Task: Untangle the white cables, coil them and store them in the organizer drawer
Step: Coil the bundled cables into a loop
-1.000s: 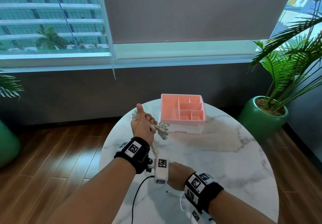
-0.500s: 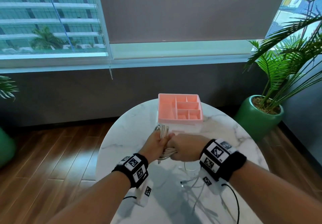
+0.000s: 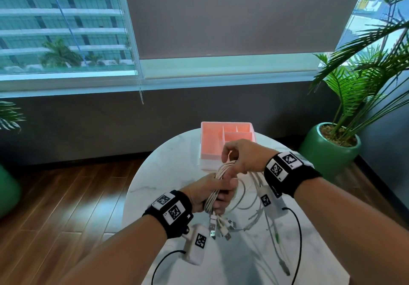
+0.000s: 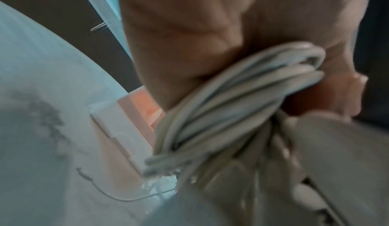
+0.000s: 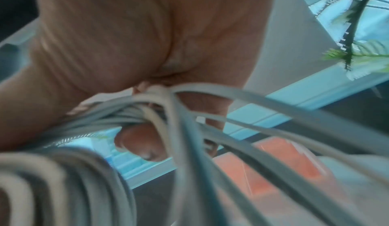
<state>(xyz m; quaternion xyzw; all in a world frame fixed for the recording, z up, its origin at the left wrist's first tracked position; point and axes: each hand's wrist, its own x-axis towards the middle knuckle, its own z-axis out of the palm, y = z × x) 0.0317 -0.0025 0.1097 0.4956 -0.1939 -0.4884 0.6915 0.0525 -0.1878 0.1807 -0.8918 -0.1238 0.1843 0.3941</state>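
Counter (image 3: 168, 174) looks like polished white marble, kinda glossy. Organizer drawer (image 3: 211, 145) is matte pink plastic, white cables (image 3: 218, 187) smooth rubbery, floor (image 3: 66, 196) shiny wood planks.

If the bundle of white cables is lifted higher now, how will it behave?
Probably floppy: the plug ends dangle below the left hand. The loose strands trail onto the table and would likely drag. The cables look light, and the coil may spring open if the grip loosens.

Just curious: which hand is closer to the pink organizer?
Right. The right hand overlaps the pink organizer's near edge; the left hand grips the cable bundle nearer the person.
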